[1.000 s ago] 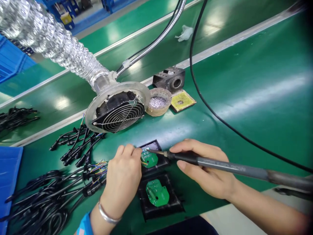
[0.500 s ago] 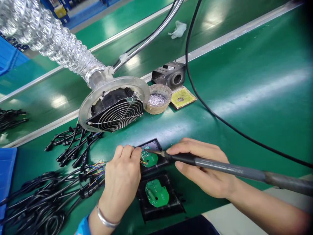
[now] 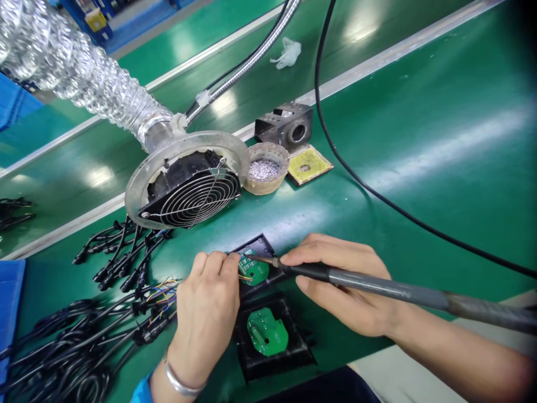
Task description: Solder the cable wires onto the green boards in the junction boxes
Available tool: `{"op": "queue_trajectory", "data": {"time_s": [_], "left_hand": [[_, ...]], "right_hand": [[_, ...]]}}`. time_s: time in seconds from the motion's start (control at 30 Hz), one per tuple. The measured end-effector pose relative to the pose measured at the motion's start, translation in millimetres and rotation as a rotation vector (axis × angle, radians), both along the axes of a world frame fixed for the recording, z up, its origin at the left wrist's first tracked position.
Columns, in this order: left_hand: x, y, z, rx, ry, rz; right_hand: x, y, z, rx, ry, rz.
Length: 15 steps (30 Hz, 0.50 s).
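Observation:
My right hand (image 3: 348, 285) grips a soldering iron (image 3: 377, 285) like a pen. Its tip touches or nearly touches the upper edge of a green circuit board (image 3: 257, 270) in a black housing (image 3: 263, 244). At the left side of that board my left hand (image 3: 210, 299) is closed, knuckles up, on thin coloured wires (image 3: 244, 277); its fingertips are mostly hidden. Nearer to me, a second green circuit board (image 3: 274, 336) lies in another black housing (image 3: 293, 364).
A fume extractor (image 3: 201, 198) on a foil duct hangs beyond my left hand. Behind stand a bowl of solder bits (image 3: 266, 182), an iron holder (image 3: 289, 126) and a yellow sponge (image 3: 310, 165). Black cables (image 3: 71, 336) lie left; a black cord (image 3: 377, 198) loops right.
The whole view has shifted slightly, so things appear a little farther left. Both hands keep their hold, and the iron's tip stays at the upper edge of the far board.

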State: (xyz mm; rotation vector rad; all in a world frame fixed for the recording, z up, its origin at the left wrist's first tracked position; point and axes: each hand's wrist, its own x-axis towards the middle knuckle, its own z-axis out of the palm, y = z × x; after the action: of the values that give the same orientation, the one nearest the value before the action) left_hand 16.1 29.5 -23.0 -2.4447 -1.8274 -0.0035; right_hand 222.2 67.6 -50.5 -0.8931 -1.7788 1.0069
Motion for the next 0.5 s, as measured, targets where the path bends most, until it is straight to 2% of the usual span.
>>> {"op": "queue_trajectory", "data": {"time_s": [0.3, 0.5], "left_hand": [[3.1, -1.0, 2.2, 0.004, -0.065, 0.007], [2.7, 2.5, 0.6, -0.006, -0.03, 0.014]], "right_hand": [[-0.1, 0.3, -0.7, 0.011, 0.039, -0.008], [1.1, -1.0, -1.6, 0.01, 0.049, -0.005]]}}
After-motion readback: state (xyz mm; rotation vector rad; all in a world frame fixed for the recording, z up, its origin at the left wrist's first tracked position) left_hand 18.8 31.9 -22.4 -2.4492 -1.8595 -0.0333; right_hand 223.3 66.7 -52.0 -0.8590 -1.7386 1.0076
